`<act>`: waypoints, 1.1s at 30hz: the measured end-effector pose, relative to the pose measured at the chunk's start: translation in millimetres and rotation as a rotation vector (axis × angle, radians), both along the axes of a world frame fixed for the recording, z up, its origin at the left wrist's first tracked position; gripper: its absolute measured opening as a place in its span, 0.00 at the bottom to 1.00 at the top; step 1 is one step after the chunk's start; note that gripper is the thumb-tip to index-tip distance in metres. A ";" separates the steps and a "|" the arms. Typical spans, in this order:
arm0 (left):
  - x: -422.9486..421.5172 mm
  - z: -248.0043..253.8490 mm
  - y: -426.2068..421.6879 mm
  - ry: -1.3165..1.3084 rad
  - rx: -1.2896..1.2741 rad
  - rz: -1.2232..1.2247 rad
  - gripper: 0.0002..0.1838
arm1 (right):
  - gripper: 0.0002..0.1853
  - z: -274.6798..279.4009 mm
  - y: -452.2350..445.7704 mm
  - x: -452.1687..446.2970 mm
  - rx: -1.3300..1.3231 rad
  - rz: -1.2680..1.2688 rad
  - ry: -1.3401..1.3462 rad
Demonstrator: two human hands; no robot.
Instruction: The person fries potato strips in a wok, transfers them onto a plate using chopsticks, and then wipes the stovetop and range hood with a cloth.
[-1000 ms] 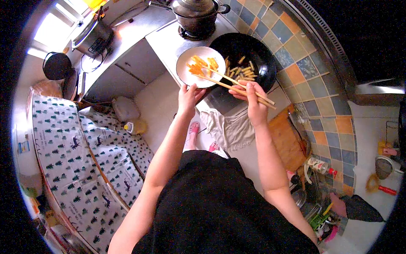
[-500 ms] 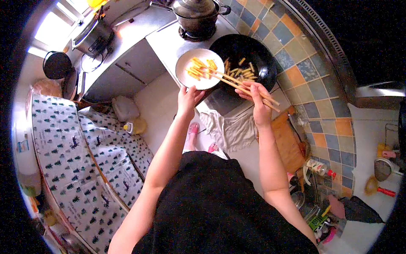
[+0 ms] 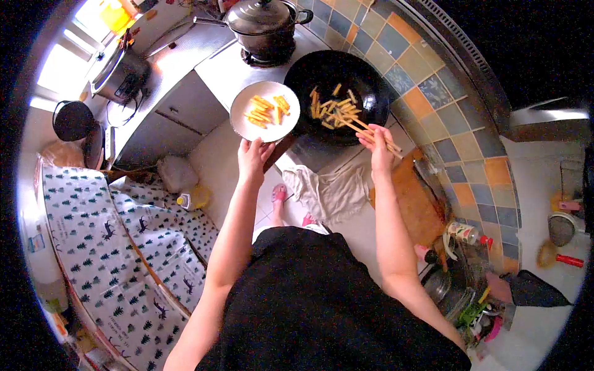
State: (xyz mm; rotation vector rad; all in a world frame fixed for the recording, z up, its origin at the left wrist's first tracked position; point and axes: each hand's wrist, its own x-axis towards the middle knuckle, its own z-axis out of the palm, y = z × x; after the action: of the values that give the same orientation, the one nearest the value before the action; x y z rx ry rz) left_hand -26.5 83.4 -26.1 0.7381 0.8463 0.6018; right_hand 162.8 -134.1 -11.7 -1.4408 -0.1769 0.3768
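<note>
Chopsticks (image 3: 362, 125) moved from plate (image 3: 286, 120) to wok (image 3: 375, 102) — tips among pale strips (image 3: 315, 104) near wok's lower edge. Right hand (image 3: 380, 148) closed round chopsticks; left hand (image 3: 253, 158) gripping plate's lower rim — some golden strips (image 3: 260, 109) plated, many left in wok.

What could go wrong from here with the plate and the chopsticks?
The left hand supports the plate at its near edge, so it might tilt and drop the golden strips. The chopsticks reach among the strips in the wok; a piece might slip. The right hand is near the wok's rim and could be burned if the wok is hot.
</note>
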 end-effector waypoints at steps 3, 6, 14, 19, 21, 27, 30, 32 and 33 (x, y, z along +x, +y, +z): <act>0.4 7.1 -2.5 0.019 -0.005 -0.008 0.13 | 0.14 -2.2 9.2 -10.0 0.026 0.007 0.073; 0.5 5.4 -1.3 0.016 -0.004 -0.028 0.13 | 0.11 0.2 20.8 -18.3 0.001 0.007 0.080; 0.6 8.0 -1.2 0.023 -0.002 -0.051 0.15 | 0.10 -21.4 46.4 -25.8 0.017 0.024 -0.014; 0.2 8.8 -1.9 0.023 -0.009 -0.027 0.14 | 0.12 -22.6 52.8 -22.4 -0.020 0.053 -0.100; -0.1 8.1 -2.0 0.024 0.001 -0.033 0.14 | 0.11 -24.3 53.9 -19.1 -0.046 0.062 -0.168; -1.6 5.1 -0.1 0.015 0.007 -0.043 0.14 | 0.12 -12.7 55.2 -19.7 -0.170 0.100 -0.368; -1.1 5.6 -0.3 0.021 0.006 -0.037 0.14 | 0.13 -9.3 51.6 -17.0 -0.090 0.105 -0.293; -0.7 5.8 -1.0 0.019 0.002 -0.031 0.14 | 0.14 -10.5 46.4 -10.9 -0.013 0.095 -0.199; -0.5 7.5 -1.3 0.018 -0.001 -0.031 0.14 | 0.15 -8.4 43.3 -8.0 0.005 0.098 -0.144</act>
State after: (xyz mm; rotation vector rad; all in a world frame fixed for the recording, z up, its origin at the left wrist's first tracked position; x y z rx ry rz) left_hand -27.1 82.2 -18.6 0.7554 0.8503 0.5677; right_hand 154.8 -90.9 -20.1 -1.4588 -0.3654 0.3517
